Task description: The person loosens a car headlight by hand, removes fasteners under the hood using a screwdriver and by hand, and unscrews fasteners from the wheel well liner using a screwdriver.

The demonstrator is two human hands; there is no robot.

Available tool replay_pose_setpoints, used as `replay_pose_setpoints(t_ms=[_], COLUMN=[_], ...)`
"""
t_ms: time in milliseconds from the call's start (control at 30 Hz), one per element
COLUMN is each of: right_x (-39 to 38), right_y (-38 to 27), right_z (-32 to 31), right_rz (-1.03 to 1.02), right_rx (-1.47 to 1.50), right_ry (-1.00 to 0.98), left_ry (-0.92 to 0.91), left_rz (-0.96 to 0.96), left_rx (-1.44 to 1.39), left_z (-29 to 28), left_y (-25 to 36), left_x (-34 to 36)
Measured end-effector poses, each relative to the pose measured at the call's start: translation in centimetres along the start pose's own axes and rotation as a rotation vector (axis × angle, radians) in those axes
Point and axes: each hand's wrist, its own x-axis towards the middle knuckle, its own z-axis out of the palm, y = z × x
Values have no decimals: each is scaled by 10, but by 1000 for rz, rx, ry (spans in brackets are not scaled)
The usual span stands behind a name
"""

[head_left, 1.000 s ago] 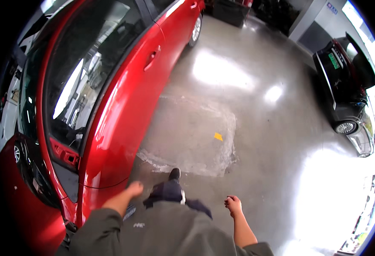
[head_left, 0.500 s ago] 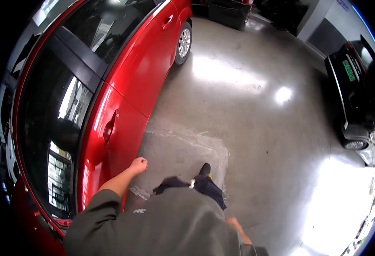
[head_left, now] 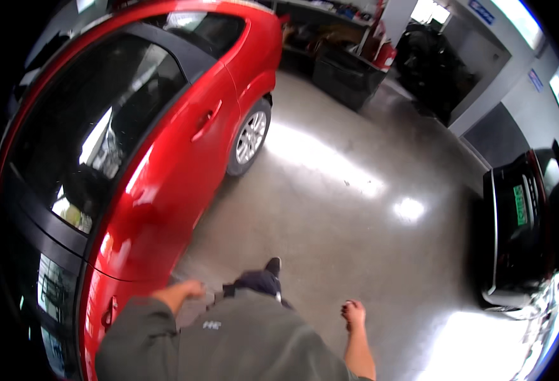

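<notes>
My left hand [head_left: 192,290] hangs low beside the red car [head_left: 165,209], near its side and apart from the door handle [head_left: 110,312]. Motion smears its fingers, so I cannot tell whether it is open or closed. On the other side of my body, my right hand [head_left: 354,313] is out over the grey floor [head_left: 330,241], touching nothing around it. Its fingers are curled in, and the inside of the grip is hidden. A dark shoe [head_left: 273,265] of mine shows ahead of my dark green top [head_left: 241,336].
The red car's rear wheel [head_left: 251,136] stands ahead on the left. A black bin [head_left: 347,76] and a loaded shelf [head_left: 324,14] are at the back, with a red fire extinguisher [head_left: 385,56] beside the bin. A black car [head_left: 521,222] is parked on the right.
I have moved forward along the red car, and its rear wheel and the back shelf are now nearer. My right hand has swung forward into fuller view; my left hand has dropped back.
</notes>
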Motion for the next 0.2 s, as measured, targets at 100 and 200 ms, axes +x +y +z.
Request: replay_pose_setpoints(t_ms=[100,200], right_x=[32,84], right_y=[-19,38], right_z=[1,-9], right_rz=[12,415], right_rx=[-1020,-470], right_ry=[-270,-182], left_ry=[33,261], left_rz=[22,201], left_rx=[-189,-355], left_z=[-184,-309], left_y=[136,224], left_x=[81,160])
